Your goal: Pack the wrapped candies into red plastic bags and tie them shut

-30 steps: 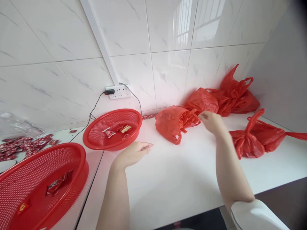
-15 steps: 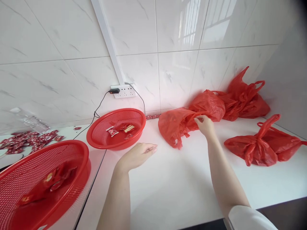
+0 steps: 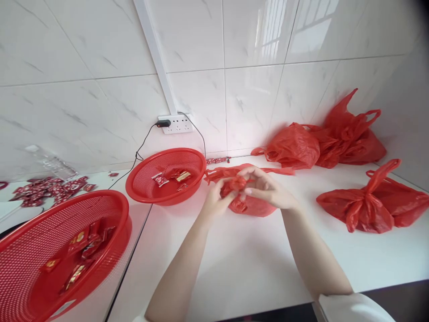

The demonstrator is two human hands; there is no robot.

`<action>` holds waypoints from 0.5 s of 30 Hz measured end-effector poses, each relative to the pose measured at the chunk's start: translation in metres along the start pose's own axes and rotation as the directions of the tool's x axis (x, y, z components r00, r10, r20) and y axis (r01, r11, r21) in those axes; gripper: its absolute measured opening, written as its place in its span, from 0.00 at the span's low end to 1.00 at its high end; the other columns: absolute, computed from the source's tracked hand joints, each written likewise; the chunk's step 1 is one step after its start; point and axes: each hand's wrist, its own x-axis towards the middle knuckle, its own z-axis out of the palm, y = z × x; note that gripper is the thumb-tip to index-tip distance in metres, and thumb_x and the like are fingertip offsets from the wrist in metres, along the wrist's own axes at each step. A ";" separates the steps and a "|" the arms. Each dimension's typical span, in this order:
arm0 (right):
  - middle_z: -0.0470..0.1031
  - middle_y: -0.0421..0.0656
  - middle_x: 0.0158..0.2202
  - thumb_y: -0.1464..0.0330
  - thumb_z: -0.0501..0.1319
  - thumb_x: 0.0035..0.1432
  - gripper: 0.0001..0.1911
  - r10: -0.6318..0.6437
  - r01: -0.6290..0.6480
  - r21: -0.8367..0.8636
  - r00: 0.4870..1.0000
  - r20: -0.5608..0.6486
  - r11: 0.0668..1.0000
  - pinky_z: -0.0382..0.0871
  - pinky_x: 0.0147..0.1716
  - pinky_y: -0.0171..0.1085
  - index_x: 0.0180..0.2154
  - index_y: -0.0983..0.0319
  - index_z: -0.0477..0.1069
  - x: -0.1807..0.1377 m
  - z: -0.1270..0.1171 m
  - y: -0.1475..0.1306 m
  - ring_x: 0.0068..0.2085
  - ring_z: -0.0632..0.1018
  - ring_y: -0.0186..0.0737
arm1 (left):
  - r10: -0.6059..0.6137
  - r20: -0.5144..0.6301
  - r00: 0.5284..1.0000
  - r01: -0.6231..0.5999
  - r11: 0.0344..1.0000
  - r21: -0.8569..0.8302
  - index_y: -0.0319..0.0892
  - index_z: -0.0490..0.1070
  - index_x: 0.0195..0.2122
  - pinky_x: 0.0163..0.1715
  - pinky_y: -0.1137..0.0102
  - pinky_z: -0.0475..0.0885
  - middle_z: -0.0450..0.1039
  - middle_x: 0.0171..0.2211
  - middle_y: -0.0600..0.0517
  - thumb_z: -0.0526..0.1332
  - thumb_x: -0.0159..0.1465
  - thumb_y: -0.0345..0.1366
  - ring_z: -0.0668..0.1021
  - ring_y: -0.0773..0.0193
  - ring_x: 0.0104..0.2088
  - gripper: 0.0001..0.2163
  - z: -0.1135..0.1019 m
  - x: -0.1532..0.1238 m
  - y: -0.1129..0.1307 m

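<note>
A red plastic bag (image 3: 253, 206) lies on the white counter in front of me. My left hand (image 3: 214, 202) and my right hand (image 3: 268, 190) meet over it, and both pinch its knotted top, fingers curled on the red plastic. The bag's handles stretch out flat behind my hands toward the wall. Just left of the bag stands a red mesh basket (image 3: 169, 194) with a few wrapped sweets in it.
A second, larger red basket (image 3: 30, 228) with sweets sits at the near left. Loose red wrappers (image 3: 50, 190) lie at the far left. More red bags: a tied one (image 3: 368, 203) at right, others (image 3: 321, 143) against the wall. A socket (image 3: 177, 124) with a cable.
My right hand pulled the bag from beside the wall toward me. My left hand left the counter and joined it on the bag's knot.
</note>
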 end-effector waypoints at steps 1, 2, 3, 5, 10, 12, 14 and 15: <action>0.70 0.42 0.43 0.63 0.63 0.58 0.17 0.065 -0.063 -0.089 0.998 0.011 0.994 0.75 0.40 0.43 0.47 0.57 0.63 0.000 0.001 0.002 0.36 0.77 0.37 | 0.003 -0.063 0.998 -0.002 1.000 0.002 0.42 0.71 0.49 0.48 0.61 0.70 0.75 0.46 0.44 0.63 0.60 0.43 0.77 0.54 0.47 0.17 -0.003 0.004 -0.005; 0.71 0.43 0.44 0.62 0.63 0.58 0.16 0.136 -0.135 -0.189 0.991 -0.009 0.973 0.74 0.41 0.43 0.46 0.57 0.63 0.001 -0.001 0.004 0.38 0.77 0.38 | 0.015 -0.148 0.989 -0.015 1.000 -0.001 0.41 0.72 0.44 0.46 0.63 0.71 0.76 0.43 0.45 0.63 0.60 0.42 0.77 0.55 0.45 0.14 -0.008 0.008 -0.010; 0.71 0.43 0.44 0.61 0.62 0.58 0.15 0.204 -0.209 -0.287 0.978 -0.048 0.935 0.74 0.41 0.44 0.44 0.58 0.63 0.001 -0.004 0.007 0.38 0.77 0.39 | 0.036 -0.249 0.968 -0.039 0.999 -0.010 0.40 0.72 0.41 0.45 0.64 0.71 0.76 0.41 0.46 0.63 0.60 0.41 0.77 0.57 0.43 0.12 -0.013 0.012 -0.013; 0.73 0.42 0.43 0.60 0.61 0.58 0.13 0.328 -0.341 -0.450 0.938 -0.109 0.826 0.73 0.41 0.43 0.41 0.58 0.63 0.000 -0.013 0.012 0.39 0.77 0.41 | 0.073 -0.450 0.890 -0.109 0.993 -0.055 0.41 0.70 0.40 0.43 0.67 0.70 0.74 0.38 0.49 0.63 0.59 0.40 0.76 0.61 0.40 0.11 -0.025 0.017 -0.015; 0.70 0.48 0.55 0.61 0.58 0.59 0.19 0.497 -0.518 -0.662 0.833 -0.245 0.542 0.69 0.49 0.49 0.52 0.57 0.65 0.002 -0.036 0.030 0.52 0.74 0.50 | 0.060 -0.696 0.716 -0.265 0.945 -0.192 0.42 0.67 0.34 0.38 0.72 0.68 0.71 0.33 0.54 0.65 0.55 0.38 0.74 0.68 0.34 0.09 -0.043 0.018 -0.006; 0.63 0.54 0.62 0.65 0.56 0.60 0.25 0.445 -0.624 -0.706 0.765 -0.465 0.334 0.62 0.53 0.59 0.58 0.59 0.61 0.004 -0.042 0.038 0.59 0.68 0.59 | 0.076 -0.727 0.682 -0.333 0.917 -0.217 0.42 0.65 0.31 0.35 0.74 0.68 0.70 0.31 0.56 0.65 0.55 0.37 0.73 0.69 0.32 0.09 -0.046 0.015 0.000; 0.54 0.59 0.66 0.69 0.55 0.60 0.25 0.237 -0.704 -0.694 0.708 -0.665 0.154 0.52 0.56 0.67 0.59 0.64 0.60 0.005 -0.045 0.042 0.64 0.58 0.65 | 0.088 -0.738 0.669 -0.384 0.891 -0.242 0.43 0.64 0.30 0.31 0.75 0.67 0.68 0.29 0.57 0.64 0.54 0.35 0.72 0.70 0.30 0.08 -0.050 0.012 0.004; 0.52 0.60 0.66 0.70 0.54 0.61 0.24 0.112 -0.717 -0.685 0.697 -0.708 0.130 0.50 0.56 0.68 0.58 0.66 0.62 0.005 -0.047 0.041 0.65 0.56 0.66 | 0.094 -0.734 0.673 -0.403 0.878 -0.257 0.43 0.65 0.30 0.30 0.76 0.66 0.68 0.29 0.57 0.63 0.54 0.35 0.72 0.70 0.29 0.07 -0.052 0.010 0.006</action>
